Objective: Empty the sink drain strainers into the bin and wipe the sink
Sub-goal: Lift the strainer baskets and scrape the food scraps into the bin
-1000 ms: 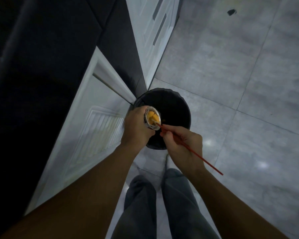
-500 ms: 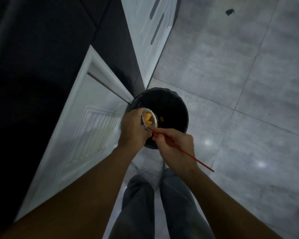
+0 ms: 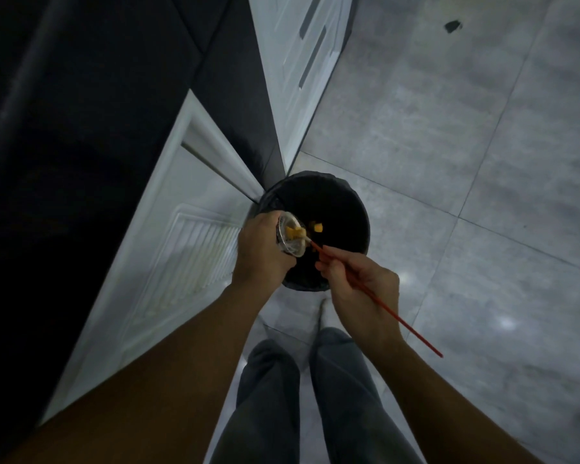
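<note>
The left hand (image 3: 263,252) hides much of the strainer (image 3: 290,241); the bin (image 3: 329,177) is dark inside.

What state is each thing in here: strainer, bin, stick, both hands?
Bin: open, a loose scrap over its dark mouth.
Strainer: tipped over the bin, orange scraps inside.
Red stick: tip at the strainer's rim.
Left hand: grips the strainer.
Right hand: pinches the red stick.

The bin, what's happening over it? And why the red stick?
A person stands over the black bin. The left hand holds a sink strainer tipped toward the bin, with yellow food bits in it. The right hand holds a red stick and pokes at the bits. One yellow piece shows against the bin's dark inside.
</note>
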The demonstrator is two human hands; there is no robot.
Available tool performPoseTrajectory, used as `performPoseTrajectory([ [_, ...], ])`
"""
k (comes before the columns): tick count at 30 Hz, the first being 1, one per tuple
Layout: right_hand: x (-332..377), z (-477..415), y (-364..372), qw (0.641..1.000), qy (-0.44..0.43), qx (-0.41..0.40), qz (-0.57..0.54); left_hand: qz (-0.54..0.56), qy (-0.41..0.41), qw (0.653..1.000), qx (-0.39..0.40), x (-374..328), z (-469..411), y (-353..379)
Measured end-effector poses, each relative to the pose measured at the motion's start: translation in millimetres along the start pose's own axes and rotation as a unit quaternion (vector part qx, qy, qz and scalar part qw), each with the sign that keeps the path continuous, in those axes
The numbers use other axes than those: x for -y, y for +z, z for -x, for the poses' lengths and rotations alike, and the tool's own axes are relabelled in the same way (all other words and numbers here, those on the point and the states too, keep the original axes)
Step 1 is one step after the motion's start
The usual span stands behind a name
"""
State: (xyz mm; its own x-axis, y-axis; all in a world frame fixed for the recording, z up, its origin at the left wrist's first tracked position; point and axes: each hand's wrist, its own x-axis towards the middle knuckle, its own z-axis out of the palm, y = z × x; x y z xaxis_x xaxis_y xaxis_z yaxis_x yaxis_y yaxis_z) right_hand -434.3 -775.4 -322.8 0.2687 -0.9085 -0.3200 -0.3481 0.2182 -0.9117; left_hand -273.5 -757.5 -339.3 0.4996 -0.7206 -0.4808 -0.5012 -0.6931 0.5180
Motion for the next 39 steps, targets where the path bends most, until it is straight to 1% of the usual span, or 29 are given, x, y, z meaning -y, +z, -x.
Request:
performPoseTrajectory([
  [4,2.6,-1.3,13.4,0.999,-0.017,0.034,0.026,0.014,0.008,1.0,0.017,-3.2,-2.9,-0.3],
  [11,-3.9,-6.7,2.3,0.999,0.029,-0.033,0.025,0.011,-0.003,1.0,0.013,1.5,-3.2,-0.9],
  [17,-1.4,-2.5,-6.2,0.996,0.063,-0.047,0.031,0.017,-0.009,1.0,0.008,3.8,1.0,-1.2],
  [20,9.8,0.4,-13.9,0.994,0.094,-0.06,-0.01,0.041,-0.022,0.999,0.003,-2.1,12.0,-8.0],
  [23,32.3,4.3,-27.0,0.992,0.101,-0.065,-0.05,0.099,-0.029,0.995,-0.01,-14.7,30.3,-24.3],
  [28,88.5,16.3,-50.5,0.995,0.05,-0.076,-0.031,0.178,-0.006,0.984,-0.026,-48.5,81.5,-65.2],
  [33,159.4,37.7,-65.2,0.996,-0.063,-0.065,0.018,0.195,0.025,0.978,-0.073,-80.5,140.6,-119.2],
  [36,207.1,51.7,-64.5,0.986,-0.152,-0.034,0.065,0.187,0.049,0.972,-0.131,-93.8,173.9,-164.5],
  [39,252.1,60.5,-57.5,0.97,-0.222,-0.003,0.102,0.217,0.078,0.946,-0.226,-94.9,204.1,-212.8],
])
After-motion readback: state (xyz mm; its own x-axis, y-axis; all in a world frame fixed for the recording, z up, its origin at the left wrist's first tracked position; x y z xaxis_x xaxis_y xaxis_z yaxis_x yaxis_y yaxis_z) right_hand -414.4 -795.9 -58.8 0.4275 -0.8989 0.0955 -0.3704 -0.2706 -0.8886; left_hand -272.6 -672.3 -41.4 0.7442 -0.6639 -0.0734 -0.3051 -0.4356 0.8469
